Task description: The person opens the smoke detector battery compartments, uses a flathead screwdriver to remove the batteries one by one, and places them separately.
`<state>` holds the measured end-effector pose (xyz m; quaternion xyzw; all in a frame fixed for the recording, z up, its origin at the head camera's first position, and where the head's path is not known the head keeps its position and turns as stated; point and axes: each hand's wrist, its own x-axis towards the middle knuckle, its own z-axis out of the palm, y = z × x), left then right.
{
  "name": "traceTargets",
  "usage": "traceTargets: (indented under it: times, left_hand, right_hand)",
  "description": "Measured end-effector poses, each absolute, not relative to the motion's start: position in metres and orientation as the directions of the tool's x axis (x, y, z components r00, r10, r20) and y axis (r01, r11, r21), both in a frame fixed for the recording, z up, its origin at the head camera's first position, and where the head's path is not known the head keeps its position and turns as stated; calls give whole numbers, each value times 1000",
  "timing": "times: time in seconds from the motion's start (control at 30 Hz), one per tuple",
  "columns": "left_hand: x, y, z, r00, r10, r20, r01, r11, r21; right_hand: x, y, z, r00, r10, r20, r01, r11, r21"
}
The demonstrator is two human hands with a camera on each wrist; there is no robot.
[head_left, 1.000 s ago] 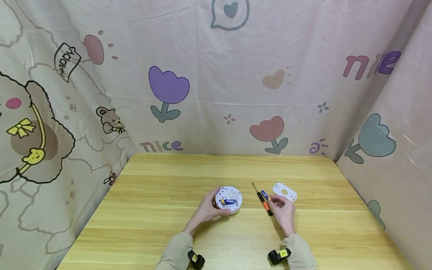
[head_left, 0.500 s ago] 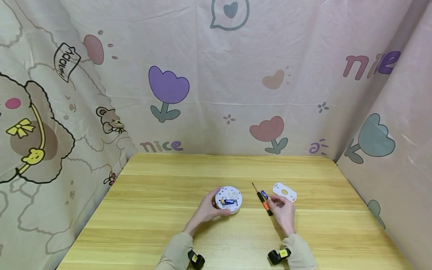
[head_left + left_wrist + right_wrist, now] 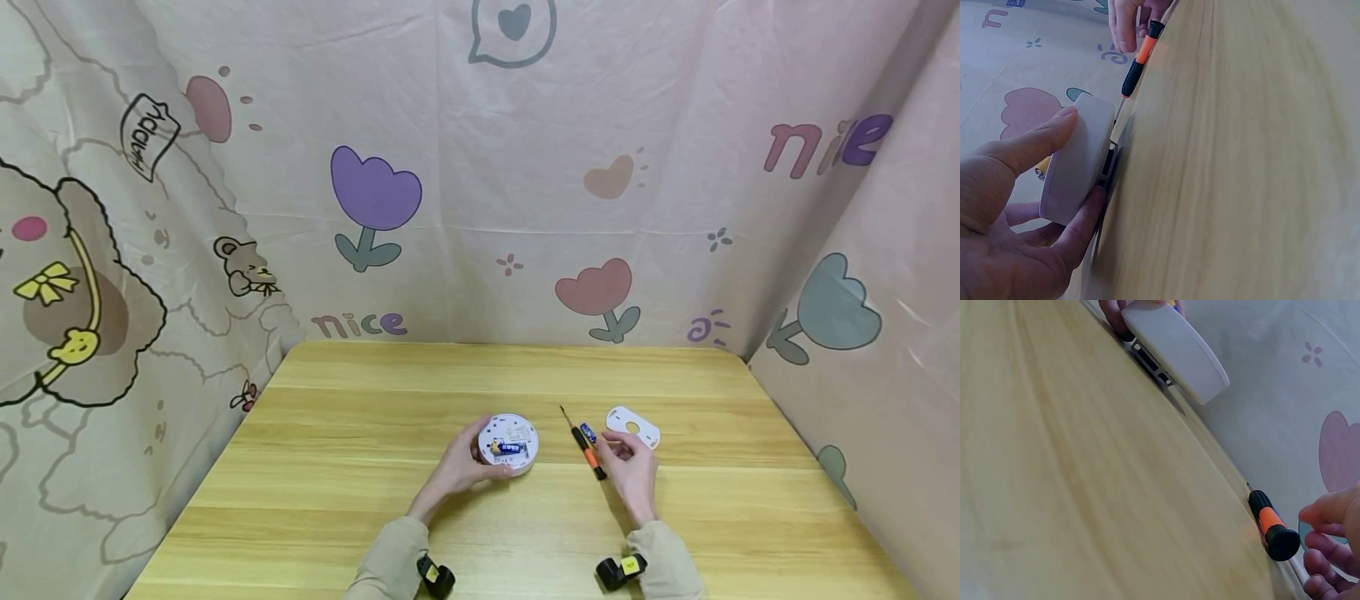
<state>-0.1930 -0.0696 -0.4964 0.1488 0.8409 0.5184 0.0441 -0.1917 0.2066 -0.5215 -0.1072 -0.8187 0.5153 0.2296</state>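
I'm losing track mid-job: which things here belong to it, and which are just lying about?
In the job, seemingly:
round white device, gripped by the left hand
blue battery inside it
loose blue battery near the right hand

Lying about, apparently:
screwdriver, possibly a job tool
white plate, perhaps the device's own

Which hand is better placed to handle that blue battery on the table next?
Probably the right hand: it is close to the blue battery, while the left hand is farther off, holding the white round device.
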Motion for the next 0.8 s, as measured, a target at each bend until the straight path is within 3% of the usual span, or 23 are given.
traceTargets:
  times: [0.2, 0.43, 0.8]
  left_hand:
    - [-194, -70, -498, -950, 301, 79, 204, 411, 888]
    - [-194, -71, -498, -952, 298, 75, 202, 422, 884]
    - [-194, -70, -498, -944, 321, 72, 201, 390, 899]
  right_hand:
    - [-189, 197, -512, -865, 367, 342, -187, 397, -899]
    - [-188, 174, -505, -880, 150, 450, -385, 328, -862]
    - [-192, 141, -495, -905, -132, 406, -415, 495, -763]
